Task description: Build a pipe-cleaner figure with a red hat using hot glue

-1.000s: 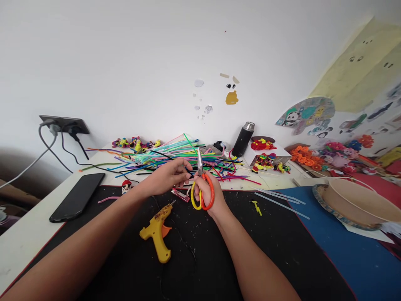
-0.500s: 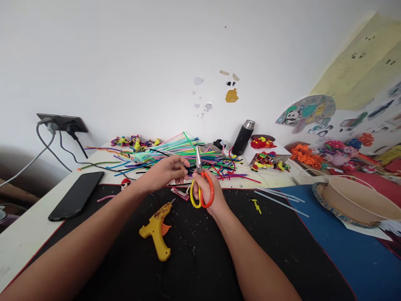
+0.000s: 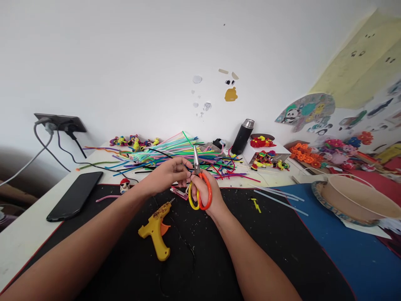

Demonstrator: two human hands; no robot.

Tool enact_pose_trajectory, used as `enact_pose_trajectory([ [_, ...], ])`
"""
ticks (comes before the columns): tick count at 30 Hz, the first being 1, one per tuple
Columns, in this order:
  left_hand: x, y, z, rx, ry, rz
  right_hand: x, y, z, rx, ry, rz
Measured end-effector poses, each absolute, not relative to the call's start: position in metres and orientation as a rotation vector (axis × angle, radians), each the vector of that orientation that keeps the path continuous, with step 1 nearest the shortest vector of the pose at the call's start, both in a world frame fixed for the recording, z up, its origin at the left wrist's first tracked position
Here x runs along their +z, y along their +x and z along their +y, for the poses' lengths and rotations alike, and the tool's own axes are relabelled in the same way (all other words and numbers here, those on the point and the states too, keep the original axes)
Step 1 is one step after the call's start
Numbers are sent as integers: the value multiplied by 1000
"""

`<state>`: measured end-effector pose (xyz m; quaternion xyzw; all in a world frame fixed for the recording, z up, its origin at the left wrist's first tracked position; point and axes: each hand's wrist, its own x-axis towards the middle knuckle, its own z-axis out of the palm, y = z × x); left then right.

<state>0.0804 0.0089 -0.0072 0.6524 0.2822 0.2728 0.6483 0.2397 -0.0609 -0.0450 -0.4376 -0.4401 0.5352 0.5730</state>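
Note:
My right hand grips scissors with one yellow and one orange handle loop, blades pointing up and nearly together. My left hand is curled just left of the blades, fingertips pinched on a thin dark piece that I cannot make out clearly. Both hands hover over the far edge of a black mat. Behind them lies a heap of coloured pipe cleaners.
A yellow glue gun lies on the mat below my left hand, a small pink-red lighter-like item beside it. A black phone lies left. A dark flask, craft figures, a round cardboard hat and a blue mat are right.
The hands and scissors have stayed together, shifting only slightly left and up in the picture as the camera tilted. The grip looks the same.

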Motion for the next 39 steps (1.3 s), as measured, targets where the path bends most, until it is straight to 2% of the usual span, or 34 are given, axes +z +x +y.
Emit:
enact_pose_trajectory([
  [12,-26,88,10,706,1082,505,-45,244,-57,1237,-1007,-923],
  [39,-29,83,15,657,984,541,-42,242,-60,1238,-1022,-965],
])
